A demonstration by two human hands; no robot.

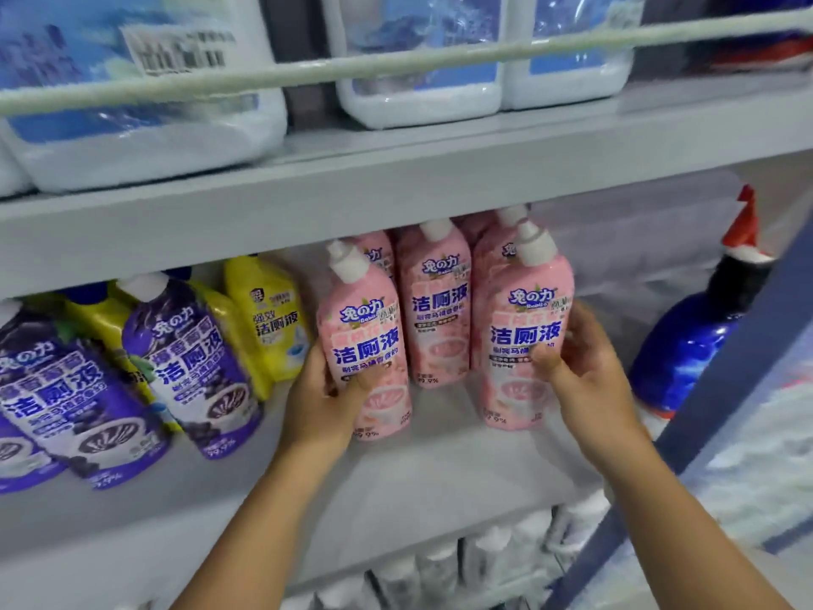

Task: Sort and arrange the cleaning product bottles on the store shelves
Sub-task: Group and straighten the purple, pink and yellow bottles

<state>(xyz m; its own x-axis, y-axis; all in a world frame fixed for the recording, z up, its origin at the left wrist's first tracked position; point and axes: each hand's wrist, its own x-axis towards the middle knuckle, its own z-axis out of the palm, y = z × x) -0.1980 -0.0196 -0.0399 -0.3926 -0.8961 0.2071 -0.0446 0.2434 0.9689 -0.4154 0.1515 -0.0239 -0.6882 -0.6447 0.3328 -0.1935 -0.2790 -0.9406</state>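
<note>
Middle shelf, grey, holds the toilet-cleaner bottles; 2 front pink bottles are in hand, both standing on the shelf board near its front edge.

Left hand grips the left pink bottle low on its left side; thumb curled across the label front, fingers wrapped behind; bottle leans slightly, white cap tilted left.

Right hand grips the right pink bottle along its right side; thumb pressed on the lower label, fingers curled round the far edge; bottle near upright.

Between and behind them, more pink bottles stand in a cluster at the back of the shelf; exact count cannot be told.

Left of the pink group: yellow bottles at the back, purple bottles in front, reaching to the frame's left edge.

Right end of the shelf: a blue spray bottle with a red-and-white trigger top, well apart from the pink group.

Upper shelf: large white jugs with blue labels behind a rail.

Lower shelf: white bottle tops, blurred.
</note>
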